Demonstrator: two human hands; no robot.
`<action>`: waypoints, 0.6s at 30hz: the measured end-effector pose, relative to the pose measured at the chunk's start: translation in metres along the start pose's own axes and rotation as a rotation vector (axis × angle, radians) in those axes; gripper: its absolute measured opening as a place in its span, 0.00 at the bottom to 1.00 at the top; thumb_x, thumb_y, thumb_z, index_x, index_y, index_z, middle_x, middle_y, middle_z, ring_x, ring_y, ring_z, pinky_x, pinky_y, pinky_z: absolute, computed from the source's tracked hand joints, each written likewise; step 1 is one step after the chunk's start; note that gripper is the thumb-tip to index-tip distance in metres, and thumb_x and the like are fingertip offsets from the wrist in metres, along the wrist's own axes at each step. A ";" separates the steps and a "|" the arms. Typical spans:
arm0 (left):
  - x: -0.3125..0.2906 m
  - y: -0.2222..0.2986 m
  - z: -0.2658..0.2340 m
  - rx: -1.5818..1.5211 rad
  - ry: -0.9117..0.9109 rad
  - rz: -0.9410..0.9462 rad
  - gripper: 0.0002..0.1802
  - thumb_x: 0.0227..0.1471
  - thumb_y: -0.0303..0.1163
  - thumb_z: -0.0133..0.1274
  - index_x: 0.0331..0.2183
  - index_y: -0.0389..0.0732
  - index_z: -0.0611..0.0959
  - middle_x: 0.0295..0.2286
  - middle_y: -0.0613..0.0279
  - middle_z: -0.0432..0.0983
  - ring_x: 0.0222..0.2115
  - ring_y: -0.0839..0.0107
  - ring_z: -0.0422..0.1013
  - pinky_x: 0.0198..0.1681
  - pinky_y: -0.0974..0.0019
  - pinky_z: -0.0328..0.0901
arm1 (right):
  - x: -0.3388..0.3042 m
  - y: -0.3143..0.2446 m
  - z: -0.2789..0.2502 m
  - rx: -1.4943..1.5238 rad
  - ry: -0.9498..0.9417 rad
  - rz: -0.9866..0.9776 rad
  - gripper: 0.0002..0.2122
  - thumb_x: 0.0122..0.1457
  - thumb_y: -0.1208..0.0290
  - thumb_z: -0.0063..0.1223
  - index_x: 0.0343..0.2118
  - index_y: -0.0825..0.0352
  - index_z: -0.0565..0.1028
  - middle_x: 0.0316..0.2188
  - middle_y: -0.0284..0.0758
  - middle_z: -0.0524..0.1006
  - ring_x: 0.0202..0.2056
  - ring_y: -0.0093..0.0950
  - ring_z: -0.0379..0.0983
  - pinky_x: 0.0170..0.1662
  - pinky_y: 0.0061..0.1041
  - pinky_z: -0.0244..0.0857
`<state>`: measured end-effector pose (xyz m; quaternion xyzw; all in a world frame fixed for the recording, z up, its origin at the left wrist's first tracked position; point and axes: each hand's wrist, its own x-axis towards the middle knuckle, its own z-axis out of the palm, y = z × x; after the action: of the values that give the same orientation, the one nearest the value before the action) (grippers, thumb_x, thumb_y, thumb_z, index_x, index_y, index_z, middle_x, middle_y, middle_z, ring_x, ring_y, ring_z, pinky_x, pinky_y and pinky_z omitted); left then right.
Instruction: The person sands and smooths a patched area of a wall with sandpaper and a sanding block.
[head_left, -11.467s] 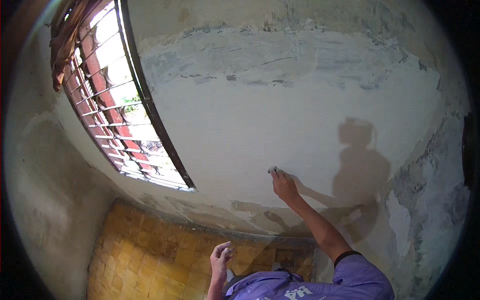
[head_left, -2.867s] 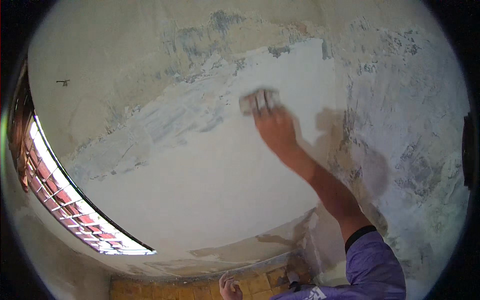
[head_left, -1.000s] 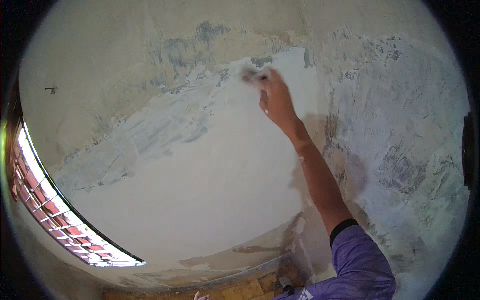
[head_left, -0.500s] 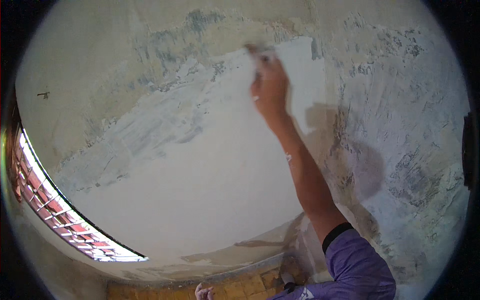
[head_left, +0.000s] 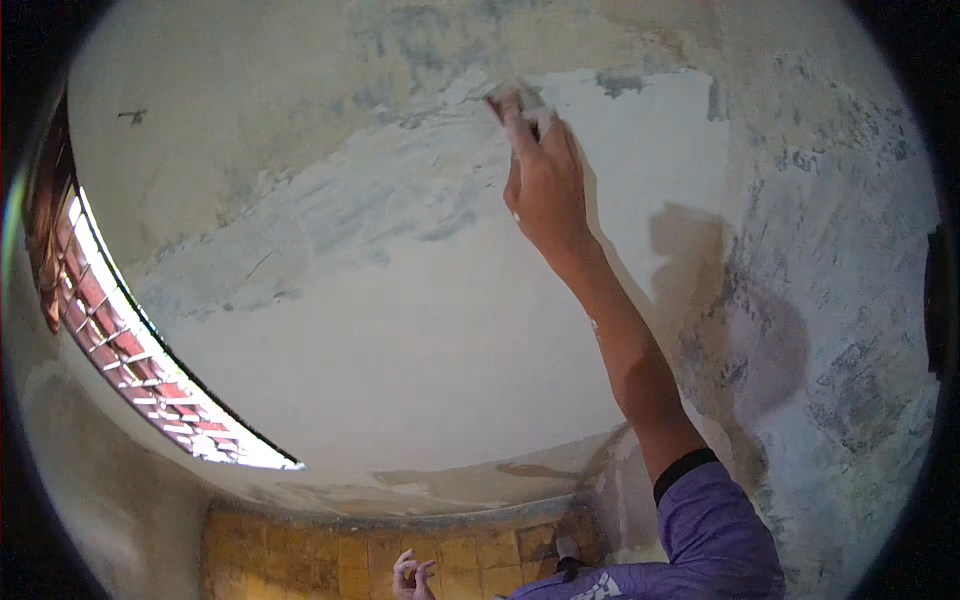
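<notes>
My right hand (head_left: 548, 185) is raised against the wall, its fingers closed on a flat putty scraper (head_left: 507, 103). The scraper is small and smeared by motion, with a reddish-brown edge showing; its exact shape is hard to make out. It meets the wall at the upper border of a smooth white plaster patch (head_left: 430, 370), where rough grey streaks begin. Low in the view, my left hand (head_left: 412, 578) hangs away from the wall. Its whitened fingers are bent and a little apart, with nothing visible in them; the palm's lower part is cut off.
A barred window (head_left: 150, 370) lets in bright light at the left. Mottled, unevenly coated wall (head_left: 840, 290) lies to the right, past a corner where my arm's shadow falls. Yellowish-brown floor tiles (head_left: 340, 560) and a foot (head_left: 567, 548) show below.
My right hand has moved left along the plaster's upper border with the scraper. The whole view has shifted, and more floor and more of my left hand now show.
</notes>
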<state>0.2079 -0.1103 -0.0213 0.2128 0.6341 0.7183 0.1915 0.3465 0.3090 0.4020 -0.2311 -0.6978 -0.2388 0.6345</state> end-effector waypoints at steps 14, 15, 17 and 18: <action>-0.007 0.015 -0.027 0.081 0.026 -0.013 0.08 0.53 0.32 0.54 0.35 0.40 0.79 0.26 0.68 0.74 0.19 0.83 0.63 0.22 0.78 0.60 | -0.023 0.019 0.004 0.126 -0.293 -0.031 0.31 0.44 0.84 0.48 0.56 0.68 0.60 0.42 0.53 0.66 0.46 0.49 0.62 0.51 0.40 0.58; -0.005 0.006 -0.030 0.091 0.032 0.005 0.08 0.53 0.33 0.54 0.35 0.40 0.79 0.26 0.68 0.74 0.18 0.84 0.62 0.22 0.79 0.59 | -0.038 0.006 0.007 0.161 -0.331 -0.087 0.30 0.44 0.84 0.47 0.55 0.67 0.62 0.43 0.53 0.66 0.47 0.49 0.62 0.51 0.40 0.59; -0.003 -0.004 -0.040 0.097 0.007 0.007 0.08 0.53 0.32 0.53 0.36 0.40 0.79 0.26 0.68 0.75 0.19 0.84 0.63 0.23 0.80 0.59 | -0.038 -0.017 -0.005 0.325 -0.563 -0.108 0.25 0.45 0.85 0.46 0.51 0.70 0.65 0.44 0.53 0.67 0.48 0.49 0.63 0.51 0.41 0.60; 0.001 -0.007 -0.040 0.091 -0.020 0.014 0.08 0.53 0.31 0.53 0.36 0.40 0.79 0.26 0.68 0.75 0.20 0.84 0.63 0.23 0.80 0.58 | -0.036 -0.017 -0.011 0.346 -0.620 -0.097 0.25 0.45 0.85 0.46 0.51 0.71 0.66 0.43 0.53 0.67 0.48 0.49 0.64 0.51 0.41 0.61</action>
<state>0.1855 -0.1418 -0.0322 0.2330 0.6627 0.6878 0.1829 0.3471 0.2879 0.3663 -0.1481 -0.8975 -0.0654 0.4102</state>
